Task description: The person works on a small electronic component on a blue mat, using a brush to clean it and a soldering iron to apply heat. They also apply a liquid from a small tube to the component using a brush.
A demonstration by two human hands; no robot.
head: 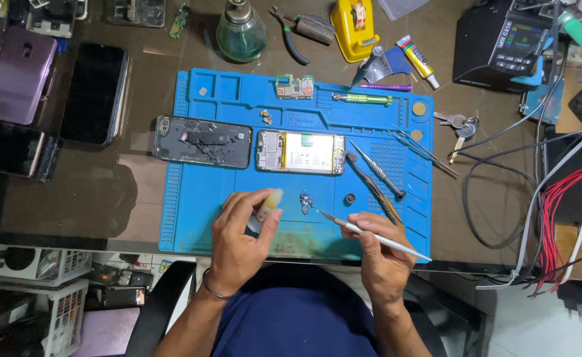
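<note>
Seen from the head camera, low in the centre of the frame, the left hand (241, 235) pinches a small pale bottle (269, 202) between thumb and fingertips, tilted, seemingly for dosing. The right hand (385, 251) clamps its fingers pen-style on tweezers (370, 233), tips aimed left. Both hover over the blue mat (192, 198) near its front edge; bare mat lies between them and the opened phone (301, 153).
</note>
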